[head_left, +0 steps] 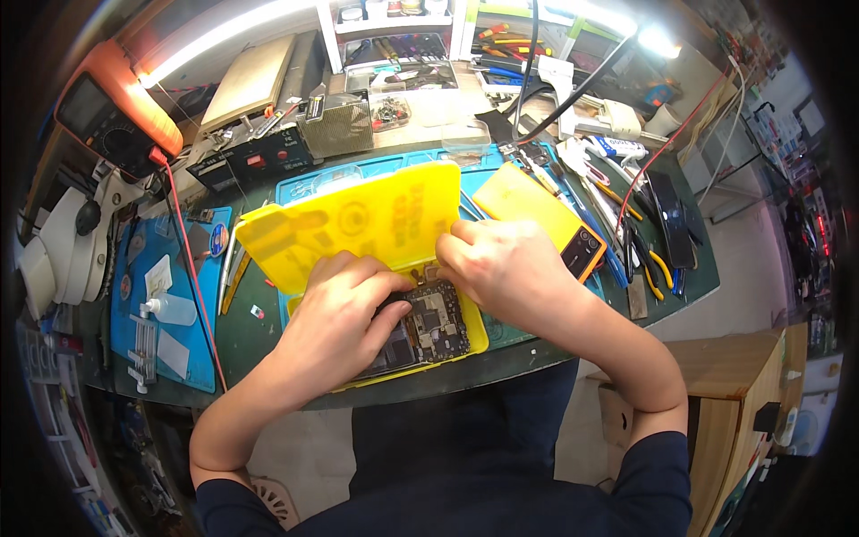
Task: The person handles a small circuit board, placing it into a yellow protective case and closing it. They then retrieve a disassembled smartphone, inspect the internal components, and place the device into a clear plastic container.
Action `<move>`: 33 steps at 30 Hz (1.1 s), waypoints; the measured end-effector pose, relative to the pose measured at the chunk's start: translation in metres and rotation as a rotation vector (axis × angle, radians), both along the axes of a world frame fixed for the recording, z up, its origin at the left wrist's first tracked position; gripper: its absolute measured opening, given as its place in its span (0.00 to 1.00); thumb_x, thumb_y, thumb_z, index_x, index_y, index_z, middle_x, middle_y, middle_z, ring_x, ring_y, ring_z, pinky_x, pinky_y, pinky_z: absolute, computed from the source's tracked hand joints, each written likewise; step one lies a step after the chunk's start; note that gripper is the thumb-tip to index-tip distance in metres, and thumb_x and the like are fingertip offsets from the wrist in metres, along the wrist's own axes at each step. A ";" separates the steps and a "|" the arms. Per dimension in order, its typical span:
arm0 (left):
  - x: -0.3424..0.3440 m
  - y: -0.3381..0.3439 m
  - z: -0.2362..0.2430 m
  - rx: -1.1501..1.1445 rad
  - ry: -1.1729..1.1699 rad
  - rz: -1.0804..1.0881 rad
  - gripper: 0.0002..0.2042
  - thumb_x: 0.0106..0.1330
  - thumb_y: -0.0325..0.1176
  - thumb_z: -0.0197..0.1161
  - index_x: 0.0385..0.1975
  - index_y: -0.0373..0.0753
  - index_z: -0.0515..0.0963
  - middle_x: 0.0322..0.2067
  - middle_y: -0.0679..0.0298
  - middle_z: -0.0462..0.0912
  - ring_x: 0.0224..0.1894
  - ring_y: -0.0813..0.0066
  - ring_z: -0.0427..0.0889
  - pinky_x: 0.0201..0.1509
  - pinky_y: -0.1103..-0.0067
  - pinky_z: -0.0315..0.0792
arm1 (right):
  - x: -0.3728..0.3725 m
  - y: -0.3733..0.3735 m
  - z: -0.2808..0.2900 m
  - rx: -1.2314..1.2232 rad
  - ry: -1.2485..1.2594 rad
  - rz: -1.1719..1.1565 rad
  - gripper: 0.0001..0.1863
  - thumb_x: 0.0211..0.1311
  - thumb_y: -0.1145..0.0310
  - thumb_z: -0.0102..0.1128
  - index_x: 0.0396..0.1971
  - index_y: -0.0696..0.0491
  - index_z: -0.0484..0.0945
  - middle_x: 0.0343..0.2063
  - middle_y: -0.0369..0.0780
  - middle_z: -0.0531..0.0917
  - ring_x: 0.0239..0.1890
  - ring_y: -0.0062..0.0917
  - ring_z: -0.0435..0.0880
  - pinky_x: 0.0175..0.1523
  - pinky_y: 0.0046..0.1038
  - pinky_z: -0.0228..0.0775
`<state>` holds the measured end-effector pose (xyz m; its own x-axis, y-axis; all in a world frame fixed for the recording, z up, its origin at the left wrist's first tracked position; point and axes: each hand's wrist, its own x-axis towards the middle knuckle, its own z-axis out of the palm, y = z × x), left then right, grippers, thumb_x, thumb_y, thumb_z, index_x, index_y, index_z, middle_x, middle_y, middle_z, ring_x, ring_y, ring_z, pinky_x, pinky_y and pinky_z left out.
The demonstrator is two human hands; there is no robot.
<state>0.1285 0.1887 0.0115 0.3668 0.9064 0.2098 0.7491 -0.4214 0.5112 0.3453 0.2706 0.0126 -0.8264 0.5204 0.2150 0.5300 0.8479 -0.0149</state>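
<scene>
A yellow plastic box [480,333] lies before me with its lid [344,219] raised and tilted away. In it is an opened phone with a bare dark circuit board [437,322] showing on the right side. My left hand [331,313] is bent over the phone's left part, thumb and fingers closed at it; the fingertips are partly hidden. By the lid's right edge, above the board's upper end, my right hand [501,264] is closed with fingers curled together. What it pinches is hidden behind the knuckles.
An orange-yellow phone back cover [528,201] lies to the right on the blue mat. Farther right are pliers [658,268], tweezers and a glue tube [616,146]. An orange multimeter [116,116] stands at left, with a clear bottle [172,310] on another blue mat [134,268].
</scene>
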 end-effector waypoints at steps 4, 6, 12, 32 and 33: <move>-0.001 -0.001 0.000 0.010 0.021 0.002 0.08 0.61 0.29 0.65 0.39 0.38 0.82 0.36 0.58 0.81 0.45 0.57 0.77 0.52 0.68 0.69 | -0.002 0.000 -0.003 -0.008 0.089 0.018 0.04 0.52 0.72 0.61 0.27 0.53 0.74 0.27 0.38 0.80 0.30 0.28 0.85 0.31 0.28 0.75; -0.001 -0.001 -0.004 0.067 0.006 0.012 0.06 0.60 0.29 0.66 0.36 0.38 0.82 0.34 0.60 0.81 0.42 0.59 0.77 0.50 0.69 0.71 | -0.002 -0.001 -0.005 -0.022 0.108 0.017 0.05 0.52 0.72 0.61 0.27 0.53 0.74 0.27 0.38 0.80 0.30 0.28 0.85 0.32 0.28 0.75; -0.003 -0.002 -0.004 0.208 0.077 0.089 0.05 0.56 0.26 0.67 0.33 0.38 0.81 0.33 0.61 0.80 0.40 0.61 0.77 0.48 0.69 0.72 | -0.001 0.005 -0.009 -0.012 0.207 0.101 0.06 0.55 0.67 0.65 0.29 0.51 0.77 0.26 0.36 0.76 0.28 0.28 0.81 0.32 0.29 0.74; -0.017 -0.020 0.001 0.292 0.103 0.229 0.07 0.53 0.24 0.70 0.31 0.36 0.80 0.32 0.60 0.79 0.38 0.59 0.78 0.45 0.69 0.71 | -0.005 0.018 -0.002 0.105 0.115 0.351 0.03 0.47 0.71 0.60 0.23 0.52 0.75 0.29 0.36 0.75 0.32 0.26 0.83 0.33 0.28 0.77; -0.018 -0.021 0.000 0.296 0.102 0.228 0.07 0.53 0.24 0.70 0.31 0.36 0.80 0.32 0.60 0.79 0.38 0.59 0.78 0.45 0.69 0.71 | -0.006 0.018 -0.002 0.106 0.123 0.343 0.03 0.47 0.71 0.60 0.23 0.52 0.75 0.29 0.36 0.75 0.32 0.26 0.83 0.33 0.28 0.77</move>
